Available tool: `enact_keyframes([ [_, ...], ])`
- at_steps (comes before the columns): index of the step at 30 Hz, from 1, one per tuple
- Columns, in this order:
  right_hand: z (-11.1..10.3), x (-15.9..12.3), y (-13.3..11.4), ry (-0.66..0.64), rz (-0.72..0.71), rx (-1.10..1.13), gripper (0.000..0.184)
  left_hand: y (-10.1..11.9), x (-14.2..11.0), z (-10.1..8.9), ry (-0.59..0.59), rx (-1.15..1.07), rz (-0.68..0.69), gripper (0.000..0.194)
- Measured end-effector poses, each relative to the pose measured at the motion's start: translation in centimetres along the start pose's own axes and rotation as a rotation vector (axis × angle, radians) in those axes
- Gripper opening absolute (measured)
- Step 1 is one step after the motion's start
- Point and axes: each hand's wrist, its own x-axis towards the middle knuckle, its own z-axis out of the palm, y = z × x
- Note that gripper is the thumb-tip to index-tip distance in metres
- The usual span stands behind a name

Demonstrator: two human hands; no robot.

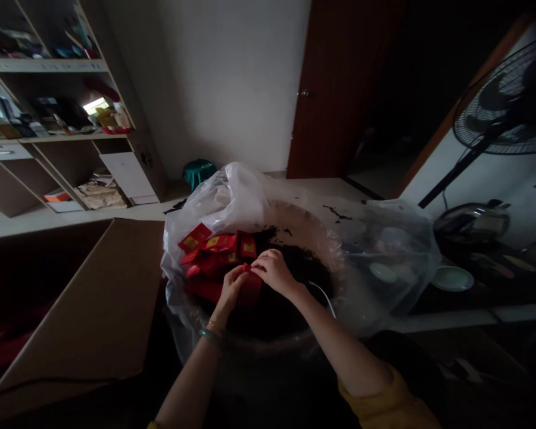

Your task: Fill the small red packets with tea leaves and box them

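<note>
Fingertips of my left hand [233, 282] and my right hand [273, 269] meet at the top of a small red packet [246, 268], both pinching it. Most of this packet is hidden by the hands and shadow. Several red packets with yellow labels [221, 243] lie heaped just beyond and left of my hands. Beneath is a wide round container lined with clear plastic [236, 182]. Dark loose leaves, like tea [310, 268], fill its right side. A thin white curved edge [325, 298] shows among them; I cannot make out what it belongs to.
An open cardboard box [93, 304] stands at left with red items inside. Clear plastic sheeting [397, 238] spreads right, near a pale green dish [452, 278]. A black fan [495, 113] stands far right. Shelves [49, 64] and a brown door [326, 107] are behind.
</note>
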Motion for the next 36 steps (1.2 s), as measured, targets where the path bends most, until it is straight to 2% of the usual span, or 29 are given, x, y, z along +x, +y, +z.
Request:
enact_keyframes([
  [2,0.4,-0.2,0.4,0.092,0.044,0.106,0.008,0.1,-0.1,-0.1,-0.001,-0.067,-0.029,0.043],
  [6,1.9,-0.8,1.3,0.220,0.197,0.358,0.040,0.2,-0.1,-0.1,0.012,-0.176,-0.069,0.044],
  [9,2.4,-1.2,1.7,0.146,0.313,0.507,0.029,0.2,-0.1,-0.1,0.024,-0.239,-0.069,0.042],
  [13,1.8,-1.2,1.5,0.091,0.371,0.535,0.018,0.1,-0.1,-0.2,-0.014,-0.251,-0.079,0.041],
  [18,1.0,-1.0,0.9,0.086,0.342,0.492,0.012,0.2,-0.4,-0.2,-0.107,-0.186,-0.109,0.040],
  [24,0.7,-0.8,0.7,0.023,0.341,0.518,0.008,0.2,-0.5,-0.1,-0.116,-0.136,-0.123,0.039],
  [29,0.8,-0.6,0.3,0.089,0.320,0.485,0.009,0.4,-0.5,0.2,-0.191,-0.196,-0.195,0.055],
  [32,0.7,-0.6,-0.1,0.125,0.260,0.434,0.006,0.3,-0.5,0.3,-0.207,-0.181,-0.206,0.052],
  [36,0.0,-0.8,-0.3,0.112,0.118,0.313,0.011,0.0,-0.3,0.2,-0.170,-0.135,-0.131,0.046],
])
